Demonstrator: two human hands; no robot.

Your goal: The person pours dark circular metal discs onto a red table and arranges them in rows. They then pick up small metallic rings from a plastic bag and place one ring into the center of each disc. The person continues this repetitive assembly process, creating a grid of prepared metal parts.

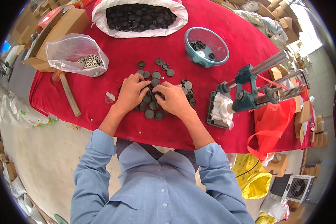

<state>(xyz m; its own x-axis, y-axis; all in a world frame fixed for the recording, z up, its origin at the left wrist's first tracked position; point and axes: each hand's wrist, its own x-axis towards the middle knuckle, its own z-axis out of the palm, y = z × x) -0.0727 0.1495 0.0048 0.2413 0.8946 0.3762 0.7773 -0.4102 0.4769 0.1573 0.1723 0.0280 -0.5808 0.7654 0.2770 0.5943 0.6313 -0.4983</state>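
Observation:
On the red cloth lies a loose pile of round black plastic discs, some with a raised rim. My left hand reaches into the pile from the left, its bent fingertips and thumb closed on a black disc. From the right, my right hand curls over the same pile, thumb and forefinger around another disc. Fingertips partly hide both discs. The two hands are close together but apart. More discs lie just right of my right hand, and several others are scattered beyond the fingers.
A white sack full of black discs lies at the back. Behind right stands a teal bowl; at right is a green hand press. To the left are a see-through bag of metal rings, a cardboard box and a hammer.

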